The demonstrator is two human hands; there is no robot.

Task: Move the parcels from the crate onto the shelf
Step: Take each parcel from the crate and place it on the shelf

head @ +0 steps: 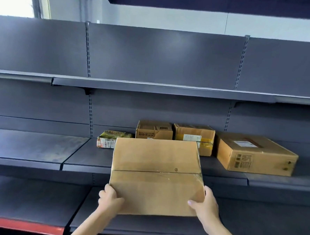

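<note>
I hold a large flat cardboard parcel (156,173) with both hands, in the air at the front edge of the middle shelf (86,155). My left hand (109,199) grips its near left corner and my right hand (204,204) grips its near right corner. On the middle shelf behind it lie a small yellow wrapped parcel (111,139), two brown boxes (154,131) (194,136) and a bigger flat box (255,154) to the right. The crate is not in view.
The dark shelving unit has an upper shelf (152,88) and a lower shelf (36,201) with a red front strip (22,225) at the left. The left part of the middle shelf is bare.
</note>
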